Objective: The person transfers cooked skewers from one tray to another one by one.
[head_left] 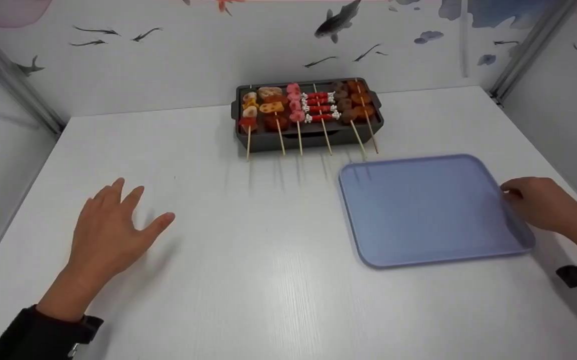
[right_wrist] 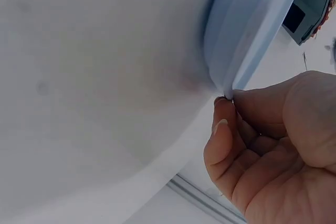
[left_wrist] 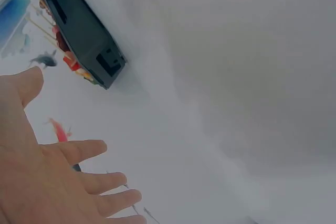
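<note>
A flat blue tray [head_left: 428, 210] with rounded corners lies on the right part of the white table. My right hand [head_left: 538, 202] is at its right edge; in the right wrist view the thumb and curled forefinger pinch the tray's rim [right_wrist: 233, 85]. My left hand [head_left: 108, 232] hovers over the left side of the table, fingers spread and holding nothing. Behind, against the back wall, stands a dark grill box [head_left: 298, 142]. Several toy food skewers [head_left: 322, 107] lie across its top, their wooden sticks pointing toward me.
The white table [head_left: 248, 260] is bounded by walls [head_left: 168, 65] printed with fish and leaves. Metal frame posts [head_left: 533, 50] stand at the corners. The tray's far left corner lies close in front of the grill box's right end and the stick ends.
</note>
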